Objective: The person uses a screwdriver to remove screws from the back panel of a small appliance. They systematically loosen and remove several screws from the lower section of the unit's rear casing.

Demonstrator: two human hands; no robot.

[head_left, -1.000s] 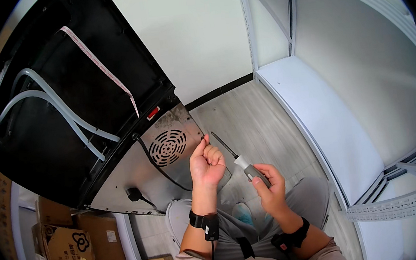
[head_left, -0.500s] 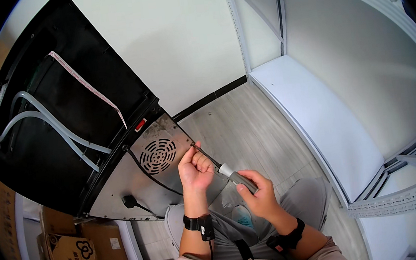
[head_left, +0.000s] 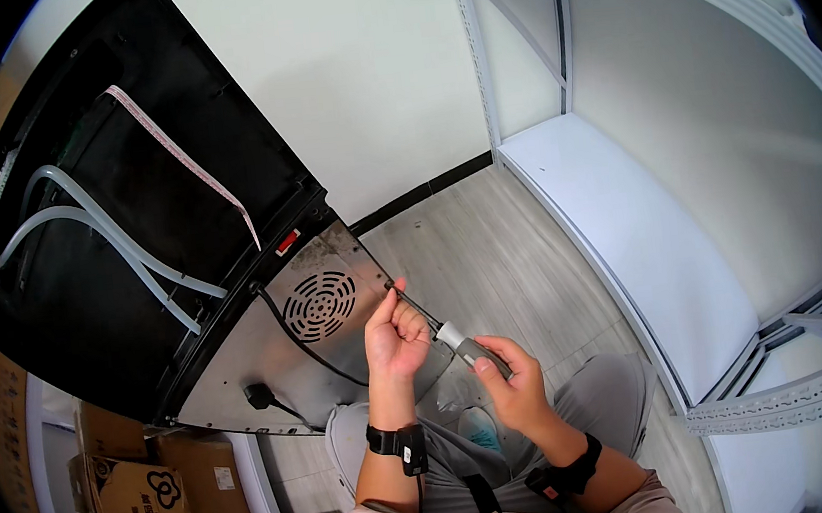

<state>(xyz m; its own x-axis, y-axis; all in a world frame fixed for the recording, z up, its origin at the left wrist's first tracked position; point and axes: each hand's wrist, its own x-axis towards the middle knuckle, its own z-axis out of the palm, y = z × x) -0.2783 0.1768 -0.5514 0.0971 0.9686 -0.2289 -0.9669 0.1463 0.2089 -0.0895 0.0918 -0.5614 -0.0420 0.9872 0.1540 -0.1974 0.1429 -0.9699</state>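
Note:
A large black appliance [head_left: 122, 235] lies tipped over on the floor, its grey metal rear panel [head_left: 282, 358] with a round vent grille [head_left: 320, 306] facing me. My right hand [head_left: 508, 381] grips the grey handle of a screwdriver [head_left: 458, 337]. Its thin shaft runs up left, with the tip at the edge of the metal panel. My left hand [head_left: 396, 332] is closed around the shaft near the tip, right beside the panel's edge. Both wrists wear black bands.
White hoses [head_left: 81, 219] and a flat ribbon cable [head_left: 184, 160] run over the black body. A black power cord and plug [head_left: 261, 396] lie on the panel. Cardboard boxes [head_left: 147, 499] sit lower left. White shelving [head_left: 646, 234] stands to the right on grey wood flooring.
The view has shifted, so the appliance and hands sit lower and more to the left. The screwdriver tip has stayed at the panel's edge, with both hands holding the tool throughout.

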